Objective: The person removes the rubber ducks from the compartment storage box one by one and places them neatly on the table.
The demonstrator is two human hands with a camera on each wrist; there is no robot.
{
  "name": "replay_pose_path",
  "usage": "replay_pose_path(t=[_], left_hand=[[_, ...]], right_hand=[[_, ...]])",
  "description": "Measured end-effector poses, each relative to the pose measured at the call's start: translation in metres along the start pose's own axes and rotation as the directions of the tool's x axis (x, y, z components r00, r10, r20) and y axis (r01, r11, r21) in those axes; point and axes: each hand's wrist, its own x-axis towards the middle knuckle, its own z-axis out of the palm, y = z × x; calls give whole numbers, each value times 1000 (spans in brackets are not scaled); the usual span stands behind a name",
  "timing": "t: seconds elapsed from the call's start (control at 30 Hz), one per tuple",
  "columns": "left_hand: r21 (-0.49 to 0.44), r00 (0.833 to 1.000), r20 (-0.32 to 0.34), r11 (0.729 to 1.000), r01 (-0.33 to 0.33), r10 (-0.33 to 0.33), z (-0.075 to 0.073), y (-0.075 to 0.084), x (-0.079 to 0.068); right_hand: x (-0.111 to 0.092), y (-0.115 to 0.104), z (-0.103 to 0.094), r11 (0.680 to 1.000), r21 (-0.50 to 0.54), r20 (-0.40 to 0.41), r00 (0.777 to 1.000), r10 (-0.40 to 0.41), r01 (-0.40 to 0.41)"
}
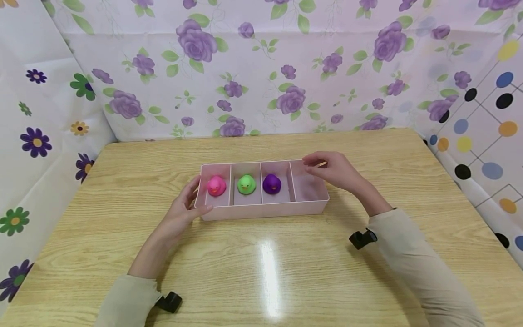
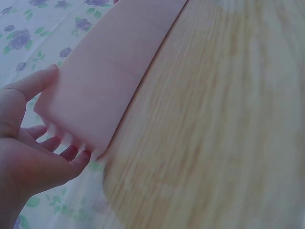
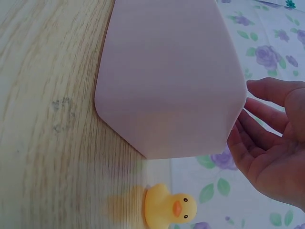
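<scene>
A pale pink divided box [image 1: 265,210] stands on the table. Its compartments hold a pink rubber duck [image 1: 216,186], a green duck [image 1: 246,185] and a purple duck [image 1: 271,184]; the rightmost compartment shows a bare floor. My left hand [image 1: 178,213] grips the box's left end, thumb on the front wall and curled fingers against the end wall. Over the right end hovers my right hand [image 1: 337,171], fingers loosely bent near the rim, nothing visible between them. A yellow duck [image 3: 167,207] sits on the table beyond the box's right end in the right wrist view; in the head view the right hand mostly hides it.
The wooden table [image 1: 229,272] carries a bright light reflection in front of the box. Behind it hangs a purple-flowered cloth [image 1: 253,68]. Patterned sheets close off both sides. A small black device [image 1: 361,238] is strapped at each wrist.
</scene>
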Motion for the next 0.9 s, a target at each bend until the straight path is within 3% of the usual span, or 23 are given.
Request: replay_pose_path(t=[0.9], left_hand=[[-2, 1000, 4, 1000, 3, -3, 0, -1, 0]], right_hand=[[11, -18, 19, 999, -12, 35, 999, -34, 35]])
